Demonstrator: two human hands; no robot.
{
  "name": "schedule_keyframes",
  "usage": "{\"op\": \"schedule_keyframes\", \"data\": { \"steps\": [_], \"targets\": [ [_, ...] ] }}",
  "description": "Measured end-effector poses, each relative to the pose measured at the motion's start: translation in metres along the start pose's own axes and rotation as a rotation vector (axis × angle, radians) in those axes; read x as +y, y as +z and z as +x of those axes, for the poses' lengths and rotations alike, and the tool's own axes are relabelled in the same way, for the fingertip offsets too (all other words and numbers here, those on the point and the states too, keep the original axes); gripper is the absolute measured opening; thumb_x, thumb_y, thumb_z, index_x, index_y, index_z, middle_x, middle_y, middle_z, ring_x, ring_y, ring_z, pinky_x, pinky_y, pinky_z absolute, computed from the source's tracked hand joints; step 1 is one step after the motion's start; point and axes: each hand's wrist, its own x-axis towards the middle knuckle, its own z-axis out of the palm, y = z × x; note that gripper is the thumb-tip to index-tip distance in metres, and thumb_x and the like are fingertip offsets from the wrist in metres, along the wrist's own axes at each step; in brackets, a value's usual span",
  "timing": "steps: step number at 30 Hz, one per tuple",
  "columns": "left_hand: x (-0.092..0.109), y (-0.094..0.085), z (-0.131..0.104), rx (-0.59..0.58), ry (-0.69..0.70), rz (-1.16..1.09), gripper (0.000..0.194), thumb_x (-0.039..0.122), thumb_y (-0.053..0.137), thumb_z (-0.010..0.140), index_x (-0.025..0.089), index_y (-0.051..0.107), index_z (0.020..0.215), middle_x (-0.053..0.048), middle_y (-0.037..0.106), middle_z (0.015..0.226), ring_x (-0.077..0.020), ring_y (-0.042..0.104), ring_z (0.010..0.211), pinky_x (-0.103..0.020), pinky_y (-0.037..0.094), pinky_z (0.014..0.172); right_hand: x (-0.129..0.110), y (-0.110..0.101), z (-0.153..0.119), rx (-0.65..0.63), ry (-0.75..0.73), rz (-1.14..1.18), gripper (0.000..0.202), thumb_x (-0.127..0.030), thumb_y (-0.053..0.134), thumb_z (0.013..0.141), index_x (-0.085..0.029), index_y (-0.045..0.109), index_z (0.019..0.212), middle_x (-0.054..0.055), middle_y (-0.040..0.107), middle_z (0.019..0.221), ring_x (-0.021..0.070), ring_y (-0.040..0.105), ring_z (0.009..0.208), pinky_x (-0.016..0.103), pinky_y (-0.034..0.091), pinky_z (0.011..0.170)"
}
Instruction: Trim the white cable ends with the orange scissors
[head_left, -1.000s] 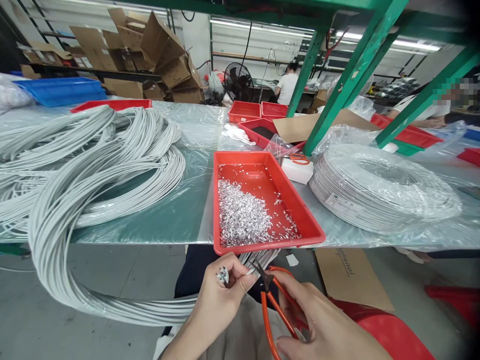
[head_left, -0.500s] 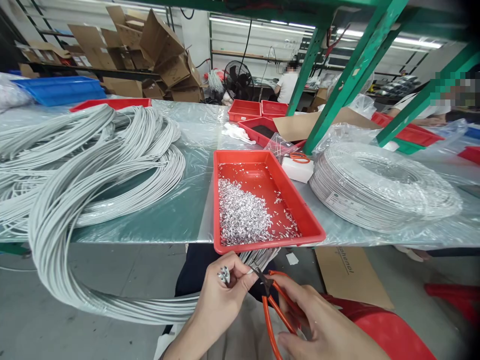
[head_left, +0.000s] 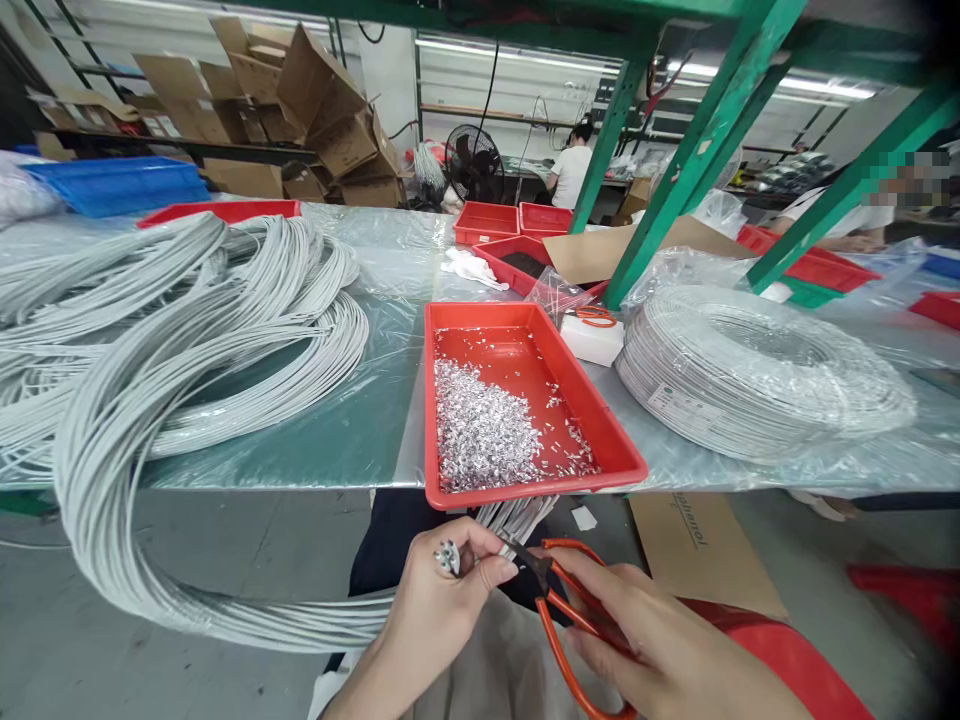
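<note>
My left hand (head_left: pixel 442 590) is closed around grey cables, whose cut ends (head_left: pixel 448 557) poke out by the index finger; its thumb and forefinger pinch near a cable tip. In my right hand (head_left: pixel 637 620) are orange-handled scissors (head_left: pixel 559 600), their handles spread and dark blades beside the left fingertips. More cable ends (head_left: pixel 517 520) fan out below the tray. A large grey cable bundle (head_left: pixel 112 480) loops from the table down to my left hand. Just beyond the hands, a red tray (head_left: pixel 611 440) holds a heap of small silvery pieces (head_left: pixel 484 425).
A wrapped cable coil (head_left: pixel 750 380) lies right of the tray, near a white box (head_left: pixel 592 340) with another orange-handled tool. Green posts (head_left: pixel 675 200) rise behind. A red stool (head_left: pixel 787 650) stands lower right. Two people are farther back.
The scissors' handles have spread wider and my right hand has shifted slightly right. The blades have moved a little off the left fingertips. The view has shifted slightly.
</note>
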Motion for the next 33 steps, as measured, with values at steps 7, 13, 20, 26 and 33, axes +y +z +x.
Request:
{"op": "schedule_keyframes", "data": {
  "steps": [7,13,20,26,33],
  "targets": [
    [0.009,-0.008,0.0,-0.144,0.026,-0.071,0.022,0.026,0.06,0.075,0.015,0.062,0.056,-0.003,0.06,0.058,-0.0141,0.05,0.056,-0.024,0.036,0.054,-0.004,-0.009,0.002,-0.033,-0.018,-0.063,0.041,-0.022,0.047,0.084,-0.027,0.046,0.125,0.006,0.064,0.082,0.0232,0.06,0.075,0.031,0.047,0.062],
    [0.01,-0.012,0.001,-0.256,-0.004,-0.231,0.032,0.043,0.059,0.076,0.014,0.065,0.065,-0.001,0.055,0.045,-0.0126,0.046,0.049,-0.024,0.036,0.054,0.0,-0.011,0.003,-0.06,0.041,0.064,0.04,-0.018,0.054,0.077,-0.028,0.053,0.116,0.002,0.057,0.072,0.0215,0.056,0.07,0.031,0.045,0.061],
    [0.012,-0.009,0.0,-0.178,0.031,-0.123,0.024,0.035,0.06,0.077,0.014,0.065,0.066,-0.001,0.057,0.051,-0.0131,0.048,0.052,-0.024,0.036,0.054,-0.002,0.014,0.033,0.252,0.049,0.674,0.025,-0.025,0.064,0.073,-0.017,0.065,0.096,-0.008,0.032,0.052,0.0084,0.027,0.045,0.02,0.027,0.041],
    [0.007,-0.002,-0.001,-0.124,0.065,-0.034,0.021,0.03,0.06,0.075,0.013,0.06,0.062,0.002,0.045,0.053,-0.0109,0.037,0.051,-0.023,0.029,0.05,-0.016,0.031,0.055,0.326,-0.012,0.9,0.016,-0.03,0.072,0.068,-0.015,0.07,0.064,-0.007,0.037,0.043,0.0062,0.027,0.039,0.02,0.021,0.037],
    [0.004,-0.002,0.001,-0.105,0.021,-0.088,0.021,0.032,0.061,0.073,0.014,0.057,0.062,0.003,0.043,0.054,-0.0103,0.032,0.052,-0.023,0.027,0.05,-0.019,0.027,0.055,0.288,0.05,0.952,0.022,-0.036,0.072,0.066,-0.014,0.072,0.07,-0.009,0.035,0.034,0.0046,0.028,0.029,0.017,0.021,0.031]
  ]
}}
